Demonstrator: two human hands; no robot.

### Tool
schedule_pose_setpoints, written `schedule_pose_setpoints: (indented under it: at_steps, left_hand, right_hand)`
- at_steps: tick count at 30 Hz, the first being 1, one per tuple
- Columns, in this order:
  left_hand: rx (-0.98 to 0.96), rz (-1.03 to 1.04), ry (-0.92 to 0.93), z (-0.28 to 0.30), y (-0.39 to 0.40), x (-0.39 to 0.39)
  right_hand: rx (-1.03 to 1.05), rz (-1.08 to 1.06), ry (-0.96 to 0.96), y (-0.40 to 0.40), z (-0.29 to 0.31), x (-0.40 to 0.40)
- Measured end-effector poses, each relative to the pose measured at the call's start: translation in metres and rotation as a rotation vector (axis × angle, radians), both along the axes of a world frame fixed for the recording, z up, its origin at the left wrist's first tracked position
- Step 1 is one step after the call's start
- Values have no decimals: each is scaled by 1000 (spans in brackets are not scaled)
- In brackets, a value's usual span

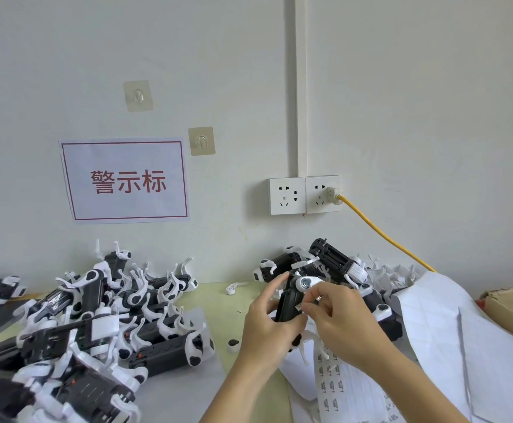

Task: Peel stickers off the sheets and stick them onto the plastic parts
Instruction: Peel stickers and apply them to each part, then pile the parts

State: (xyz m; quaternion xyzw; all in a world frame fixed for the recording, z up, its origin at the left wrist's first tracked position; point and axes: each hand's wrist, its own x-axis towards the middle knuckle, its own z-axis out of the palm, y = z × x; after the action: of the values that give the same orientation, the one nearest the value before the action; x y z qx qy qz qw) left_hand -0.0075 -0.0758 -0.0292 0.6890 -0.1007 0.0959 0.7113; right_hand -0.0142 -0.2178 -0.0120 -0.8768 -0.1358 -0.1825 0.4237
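My left hand (pixel 264 322) grips a black-and-white plastic part (pixel 290 300), held up above the table. My right hand (pixel 337 319) pinches a small sticker (pixel 298 307) against the side of that part. Below my hands lies a sticker sheet (pixel 331 380) with rows of small printed labels. Piles of the same black-and-white parts lie to the left (pixel 102 325) and behind my hands on the right (pixel 334 264).
Empty white backing sheets (pixel 450 331) are heaped on the right, beside a cardboard box (pixel 511 306). A yellow cable (pixel 383 233) runs from the wall socket (pixel 305 195) down behind the sheets. A small round cap (pixel 233 345) lies on the green table (pixel 218 297).
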Motion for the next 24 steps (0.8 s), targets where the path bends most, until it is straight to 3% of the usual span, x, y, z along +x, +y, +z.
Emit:
schedule_pose_setpoints:
  at_steps: [24]
  left_hand:
    - [-29,16,15,0,0,1]
  right_hand:
    - [-237,-152,-133,1,7,-7]
